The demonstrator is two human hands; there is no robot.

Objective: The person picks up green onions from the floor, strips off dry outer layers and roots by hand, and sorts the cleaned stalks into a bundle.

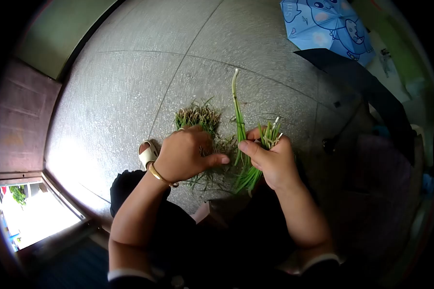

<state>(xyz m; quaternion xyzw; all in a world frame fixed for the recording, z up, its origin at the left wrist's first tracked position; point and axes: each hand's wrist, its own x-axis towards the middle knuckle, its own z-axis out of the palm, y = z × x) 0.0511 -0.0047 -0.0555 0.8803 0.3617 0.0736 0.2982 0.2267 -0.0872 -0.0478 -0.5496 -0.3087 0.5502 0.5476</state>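
My right hand [275, 161] is closed around a bunch of chives [270, 135], thin green stalks with pale cut ends pointing up and green leaves hanging below. Between its thumb and forefinger stands a longer chive stalk [236, 96] with a white tip, leaning away from the bunch. To the left, my left hand [190, 149] hovers over the floor with its thumb stretched out and apart from the fingers. Its fingertips are partly hidden, and I see nothing held in it. Just beyond that hand lies a heap of green and brownish chives [197, 115], with loose scraps around it.
Grey speckled floor tiles [130, 86] spread ahead. A cream sandal [148, 153] shows beside my left wrist. At the upper right are a blue cartoon umbrella [330, 26] and a dark folded panel [361, 79]. A bright doorway [43, 216] is at the lower left.
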